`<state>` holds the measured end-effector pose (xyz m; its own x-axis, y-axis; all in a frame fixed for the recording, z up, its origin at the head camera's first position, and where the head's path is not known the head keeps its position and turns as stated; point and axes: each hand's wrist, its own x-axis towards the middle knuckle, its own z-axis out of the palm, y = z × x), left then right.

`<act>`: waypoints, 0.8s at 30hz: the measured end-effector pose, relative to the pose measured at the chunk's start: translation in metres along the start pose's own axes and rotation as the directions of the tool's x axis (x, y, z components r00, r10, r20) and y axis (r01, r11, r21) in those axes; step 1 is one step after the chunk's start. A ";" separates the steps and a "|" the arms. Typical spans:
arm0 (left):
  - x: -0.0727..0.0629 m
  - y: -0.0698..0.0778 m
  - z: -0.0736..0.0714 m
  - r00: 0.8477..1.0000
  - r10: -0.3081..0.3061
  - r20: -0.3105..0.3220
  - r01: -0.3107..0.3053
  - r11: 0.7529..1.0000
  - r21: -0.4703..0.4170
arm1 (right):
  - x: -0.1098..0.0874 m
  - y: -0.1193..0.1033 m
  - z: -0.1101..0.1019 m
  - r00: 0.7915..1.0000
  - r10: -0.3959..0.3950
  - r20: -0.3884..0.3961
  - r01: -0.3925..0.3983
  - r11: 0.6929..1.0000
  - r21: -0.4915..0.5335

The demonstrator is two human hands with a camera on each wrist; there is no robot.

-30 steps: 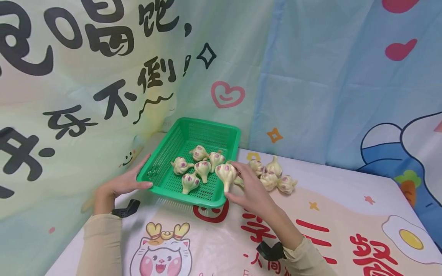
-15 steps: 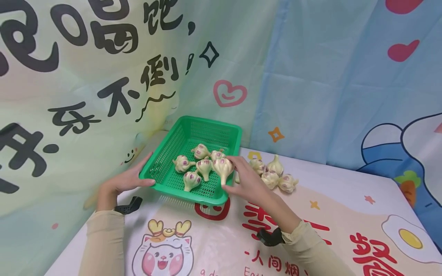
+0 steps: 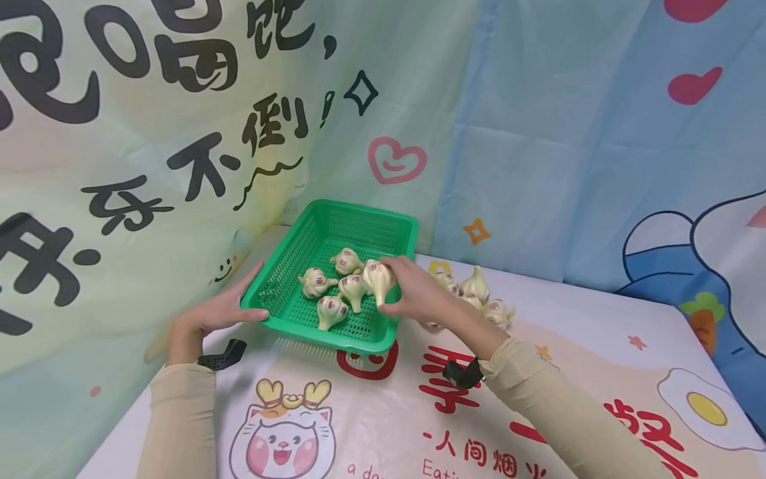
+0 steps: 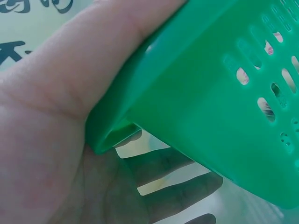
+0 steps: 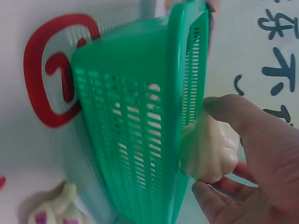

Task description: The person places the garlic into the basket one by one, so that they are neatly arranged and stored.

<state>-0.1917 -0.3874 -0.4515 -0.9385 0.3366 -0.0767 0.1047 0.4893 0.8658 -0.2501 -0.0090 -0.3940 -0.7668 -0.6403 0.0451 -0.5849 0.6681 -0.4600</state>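
Note:
My right hand [image 3: 421, 291] pinches a garlic bulb [image 3: 377, 276] between thumb and fingers, stem pointing down, over the right part of a green plastic basket [image 3: 353, 346]. In the right wrist view, the held bulb [image 5: 212, 149] is just beyond the basket's rim [image 5: 176, 70]. Several garlic bulbs [image 3: 331, 311] lie on the basket floor. My left hand [image 3: 223, 311] grips the basket's near left corner. In the left wrist view, the thumb [image 4: 107, 46] lies along the rim while the fingers [image 4: 182, 191] reach beneath it outside the wall.
More garlic bulbs [image 3: 475, 285] sit in a cluster on the printed tablecloth [image 3: 574, 399] to the basket's right, partly behind my right hand and forearm. A printed cloth curtain [image 3: 526, 133] hangs close behind the basket and along the left side.
My right hand has carried the garlic bulb left and away from me, from the basket's right rim to over its inside. The left hand keeps its hold on the basket corner.

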 end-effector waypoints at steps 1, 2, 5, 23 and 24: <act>0.000 0.000 0.000 1.000 0.000 -0.001 0.000 1.000 0.004 | 0.002 -0.001 -0.002 1.000 0.002 0.017 -0.002 1.000 -0.014; 0.000 0.001 0.000 1.000 0.001 -0.001 -0.001 1.000 0.007 | 0.004 -0.002 -0.005 0.999 0.004 0.033 -0.003 1.000 -0.026; 0.001 0.002 0.000 1.000 0.000 -0.004 0.000 1.000 0.017 | 0.012 -0.004 -0.010 0.997 0.007 0.074 -0.002 0.998 -0.070; -0.002 0.001 -0.001 1.000 -0.016 -0.007 0.016 1.000 0.003 | 0.073 -0.009 -0.018 0.960 0.175 0.217 -0.128 0.968 -0.214; -0.002 0.001 -0.001 1.000 -0.017 -0.009 0.017 1.000 0.004 | 0.075 -0.008 -0.018 0.958 0.186 0.219 -0.140 0.968 -0.209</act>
<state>-0.1898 -0.3880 -0.4499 -0.9430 0.3211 -0.0875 0.0897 0.4984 0.8623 -0.3078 -0.0556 -0.3711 -0.7852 -0.5721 -0.2370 -0.5138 0.8155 -0.2665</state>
